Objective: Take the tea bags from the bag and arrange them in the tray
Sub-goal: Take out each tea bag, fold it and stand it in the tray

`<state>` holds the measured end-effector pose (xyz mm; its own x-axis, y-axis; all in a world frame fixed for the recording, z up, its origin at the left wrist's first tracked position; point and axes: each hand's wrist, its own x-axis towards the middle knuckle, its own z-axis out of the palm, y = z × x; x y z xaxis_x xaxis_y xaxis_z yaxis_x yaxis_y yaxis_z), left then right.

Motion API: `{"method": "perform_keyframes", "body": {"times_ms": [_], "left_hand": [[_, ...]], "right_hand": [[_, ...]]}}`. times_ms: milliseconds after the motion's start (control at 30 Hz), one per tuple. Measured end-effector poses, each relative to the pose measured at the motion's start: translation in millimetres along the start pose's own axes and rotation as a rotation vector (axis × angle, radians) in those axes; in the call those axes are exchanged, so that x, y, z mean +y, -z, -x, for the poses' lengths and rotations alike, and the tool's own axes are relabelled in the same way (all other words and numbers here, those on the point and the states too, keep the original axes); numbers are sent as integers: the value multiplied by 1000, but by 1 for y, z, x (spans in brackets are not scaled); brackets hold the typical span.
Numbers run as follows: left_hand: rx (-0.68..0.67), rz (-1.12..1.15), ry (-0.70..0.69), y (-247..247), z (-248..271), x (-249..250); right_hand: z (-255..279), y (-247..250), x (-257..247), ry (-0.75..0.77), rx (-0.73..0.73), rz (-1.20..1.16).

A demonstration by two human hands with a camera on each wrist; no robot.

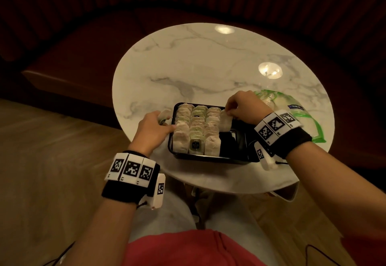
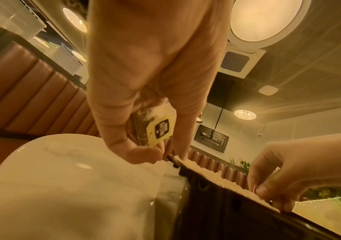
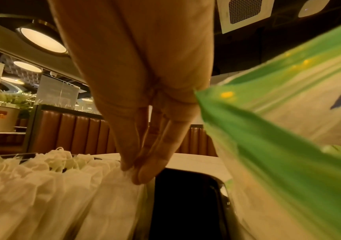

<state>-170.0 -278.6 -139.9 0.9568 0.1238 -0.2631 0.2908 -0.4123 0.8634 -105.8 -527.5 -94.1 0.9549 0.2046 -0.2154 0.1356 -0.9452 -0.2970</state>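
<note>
Marble, white with grey veining, forms the round table on which a black tray is set near the edge closest to the person. Three rows of tea bags are packed upright in the tray from its left wall inward; the strip along its right wall is bare and dark. A fourth row is begun at the far right corner, where one tea bag is pinched by its top between the thumb and fingertips of the right hand and held upright against the third row. In the right wrist view the same pinch is seen at the bag's upper edge, beside the bare black floor of the tray. The left hand is placed at the tray's left wall, fingers curled round a further tea bag with a yellow tag, its thumb extended to the left row. A green and clear plastic bag is laid on the table towards its right edge, just behind the right wrist. Marker bands are worn on both wrists. Two ceiling lamps are reflected in the table top.
</note>
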Motion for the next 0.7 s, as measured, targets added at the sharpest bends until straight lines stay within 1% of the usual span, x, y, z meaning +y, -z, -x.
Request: {"method": "perform_keyframes", "body": {"times_ms": [100,200,267,333,400,500,567,633,700], "left_hand": [[8,-4,-32,1,1,6],[-20,74,-82,-1,5,17],[-82,180,-84,-7,10,27],[-171,260,-64,-14,17,39],[-265,280,-66,-21,23,48],[-411,264,-82,-28,29,55],[-484,249,-74,-31,33,57],[-499,269,-58,-32,34,57],[-431,277,-49,-31,31,54]], "right_hand": [[4,2,4,5,36,-43],[14,7,-1,59,136,-113],[26,11,-14,140,156,-256],[39,13,-30,232,105,-443],[49,13,-41,305,79,-536],[52,12,-48,382,100,-499],[51,12,-46,388,110,-472],[50,12,-41,363,126,-472],[50,12,-34,317,152,-467]]}}
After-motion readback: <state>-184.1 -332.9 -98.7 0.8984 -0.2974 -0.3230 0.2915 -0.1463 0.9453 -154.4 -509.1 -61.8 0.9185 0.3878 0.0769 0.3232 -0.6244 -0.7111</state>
